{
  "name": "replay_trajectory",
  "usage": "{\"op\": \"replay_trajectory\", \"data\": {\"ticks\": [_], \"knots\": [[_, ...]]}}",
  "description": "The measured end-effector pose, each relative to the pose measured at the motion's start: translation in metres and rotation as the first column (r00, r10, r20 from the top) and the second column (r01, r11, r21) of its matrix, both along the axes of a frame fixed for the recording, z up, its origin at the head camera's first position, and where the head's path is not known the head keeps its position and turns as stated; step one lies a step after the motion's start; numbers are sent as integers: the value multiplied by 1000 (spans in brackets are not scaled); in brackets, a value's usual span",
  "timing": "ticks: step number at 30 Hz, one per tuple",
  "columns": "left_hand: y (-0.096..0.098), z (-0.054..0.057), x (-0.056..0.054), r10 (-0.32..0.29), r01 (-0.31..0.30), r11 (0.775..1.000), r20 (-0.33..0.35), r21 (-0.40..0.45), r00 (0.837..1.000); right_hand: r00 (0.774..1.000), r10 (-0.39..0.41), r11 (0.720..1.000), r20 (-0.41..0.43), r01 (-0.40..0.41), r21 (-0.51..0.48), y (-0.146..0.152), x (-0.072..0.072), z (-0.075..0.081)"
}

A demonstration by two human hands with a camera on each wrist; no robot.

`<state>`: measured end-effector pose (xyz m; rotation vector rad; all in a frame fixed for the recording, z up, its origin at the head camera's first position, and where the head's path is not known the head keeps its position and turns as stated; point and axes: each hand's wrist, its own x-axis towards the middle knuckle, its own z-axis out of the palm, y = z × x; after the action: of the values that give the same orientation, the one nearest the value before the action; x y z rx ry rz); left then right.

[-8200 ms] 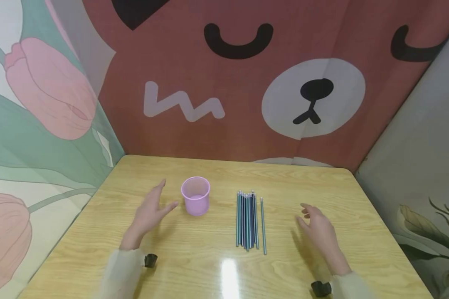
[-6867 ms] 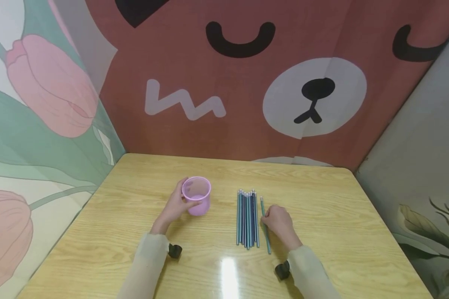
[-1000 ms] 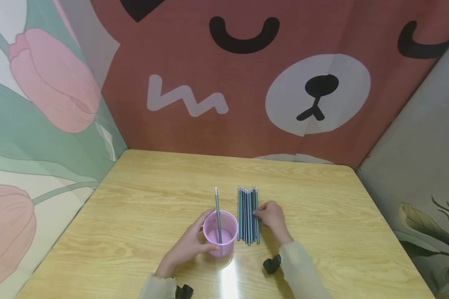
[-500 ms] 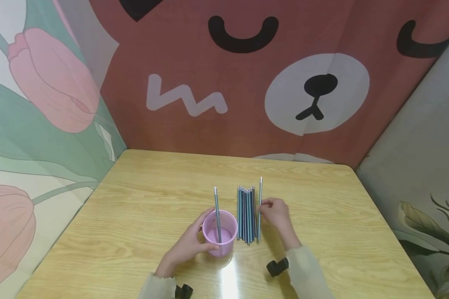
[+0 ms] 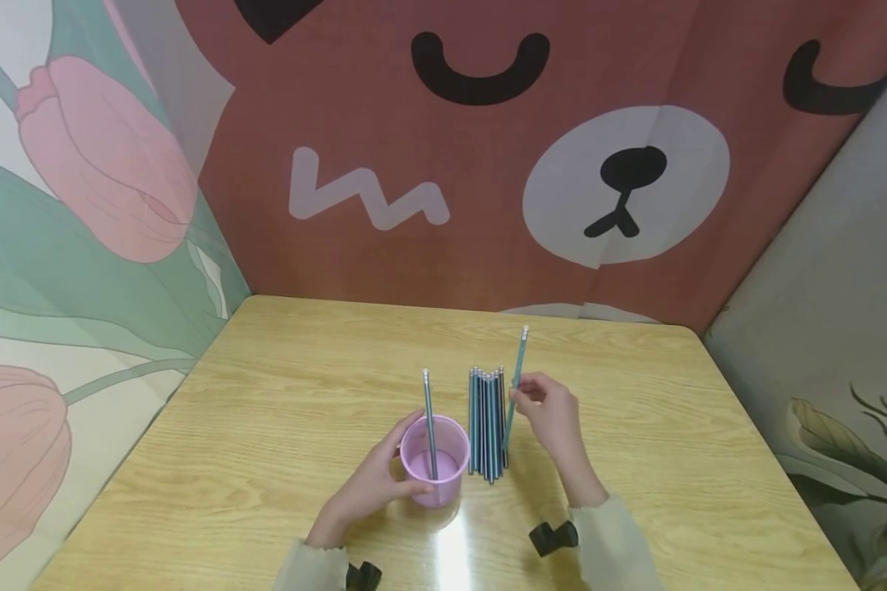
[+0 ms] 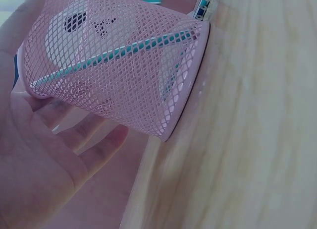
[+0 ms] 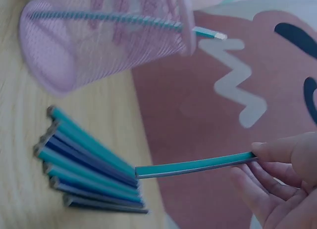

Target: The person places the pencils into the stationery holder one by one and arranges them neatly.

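My left hand [image 5: 369, 488] holds a pink mesh pencil cup [image 5: 452, 492], thumb on the near side and fingers round the far left. The cup stands upright on the table, and one pencil [image 5: 429, 402] leans inside, eraser end up. My right hand [image 5: 556, 417] pinches a teal pencil [image 5: 521, 357] between thumb and fingertips, eraser end up and tilted. In the right wrist view the lower part of this pencil [image 7: 198, 166] sticks out from the fingers, clear of the table. A row of several teal and dark blue pencils [image 5: 488, 427] lies between cup and right hand.
The wood-grain table [image 5: 303, 353] ends at a curtain [image 5: 384, 271] with a bear print behind it. A flowered curtain [image 5: 103, 312] hangs at the left, a grey one [image 5: 820, 287] at the right. Black wrist cameras [image 5: 554, 538] sit at both cuffs.
My left hand has brought the cup rightward and nearer, and a pencil now stands in it. In the last second my right hand has drawn another pencil off the row's right side and raised it.
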<state>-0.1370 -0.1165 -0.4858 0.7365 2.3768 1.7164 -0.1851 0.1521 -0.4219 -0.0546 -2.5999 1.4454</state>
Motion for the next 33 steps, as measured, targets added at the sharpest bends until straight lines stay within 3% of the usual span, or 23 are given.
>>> {"op": "replay_trajectory", "data": {"ticks": [8, 16, 19, 22, 27, 33], "knots": [[0, 1, 0, -4, 4, 1000, 2, 8, 1000, 995, -28, 986, -100, 11, -169, -14, 18, 26], [0, 0, 0, -2, 2, 1000, 9, 11, 1000, 971, 53, 924, -233, -136, -357, -35, 32, 32], [0, -1, 0, -4, 4, 1000, 7, 19, 1000, 960, 92, 916, -263, -186, -355, -43, 34, 26], [1, -1, 0, -8, 8, 1000, -1, 25, 1000, 958, 119, 925, -260, -202, -321, -50, 35, 18], [0, -2, -1, -15, 15, 1000, -20, 17, 1000, 965, 112, 957, -236, -169, -238, -57, 35, 2], [0, -2, -1, -13, 13, 1000, -19, 7, 1000, 968, 122, 964, -217, -167, -205, -61, 34, -9]]}}
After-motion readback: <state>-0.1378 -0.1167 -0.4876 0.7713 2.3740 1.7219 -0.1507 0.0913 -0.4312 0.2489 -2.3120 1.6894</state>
